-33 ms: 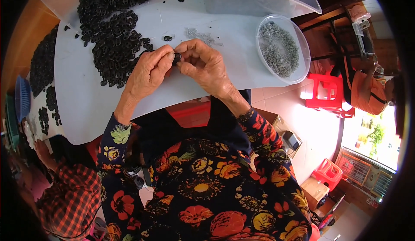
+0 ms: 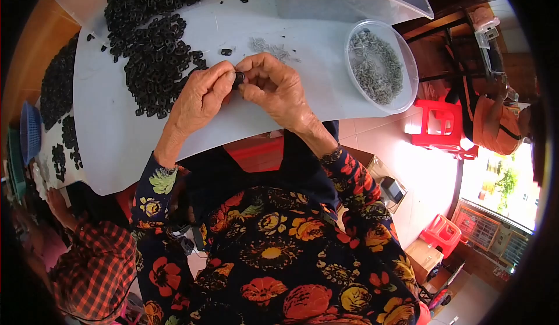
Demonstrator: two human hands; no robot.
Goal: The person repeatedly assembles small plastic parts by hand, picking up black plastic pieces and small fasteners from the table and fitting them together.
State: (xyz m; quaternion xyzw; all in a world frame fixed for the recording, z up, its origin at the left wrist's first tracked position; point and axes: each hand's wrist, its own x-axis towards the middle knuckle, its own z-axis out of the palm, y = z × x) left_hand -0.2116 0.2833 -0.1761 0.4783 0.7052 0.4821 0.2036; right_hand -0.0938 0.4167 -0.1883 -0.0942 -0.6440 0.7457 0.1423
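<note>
Above the near part of the white table (image 2: 233,127), my left hand (image 2: 202,95) pinches a small black plastic piece (image 2: 238,80). My right hand (image 2: 276,86) grips the same piece from the other side, thumb and forefinger closed on it. Fingers cover most of the piece. One loose black piece (image 2: 226,52) lies just beyond my hands. Close by is a small scatter of clear little parts (image 2: 271,49). A large pile of black pieces (image 2: 154,69) spreads to the left of my left hand.
A round clear tub (image 2: 412,86) of small greyish parts stands at the table's right. Behind is a translucent bin (image 2: 349,7) holding black pieces. Red stools (image 2: 437,124) stand on the floor to the right. A person in a checked sleeve (image 2: 99,261) sits at the lower left.
</note>
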